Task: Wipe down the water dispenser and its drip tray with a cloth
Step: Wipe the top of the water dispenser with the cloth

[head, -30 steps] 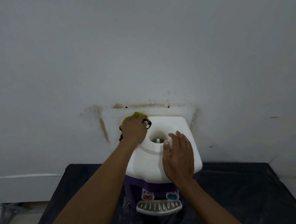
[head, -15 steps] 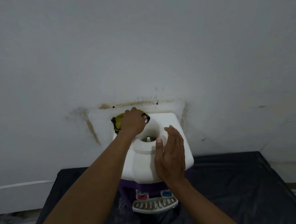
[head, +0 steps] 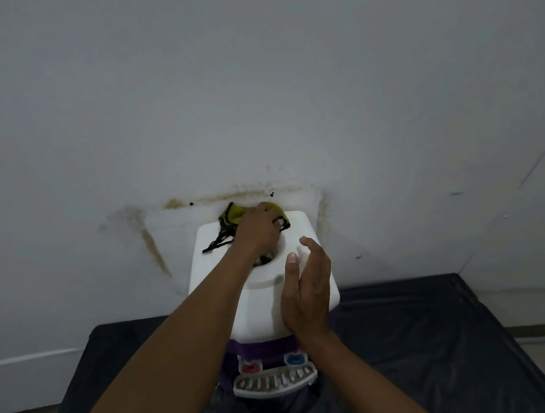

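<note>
Pale grey wall [head: 97, 121] is filling most of the view, with brownish stains [head: 153, 250] streaking it just behind a white-topped, purple-bodied plastic water dispenser [head: 259, 313]. The dispenser is standing on a black plastic sheet [head: 92, 364] with its back toward the wall. The long axis of its top is running from the person to the wall.

The left hand [head: 257, 231] is pressing down at the back of that top, beside the round opening. Its fingers are curling over a bunched yellow-green cloth [head: 233, 215], whose frayed black edge is trailing leftward.

The right hand [head: 308, 297] is hovering edge-on over the top's right side, fingers nearly straight and holding nothing; whether it is touching cannot be told.

Below, a red tap [head: 250, 366], a blue tap [head: 295, 359] and a slotted grey-white drip tray [head: 275, 383] are pointing toward the person.
</note>
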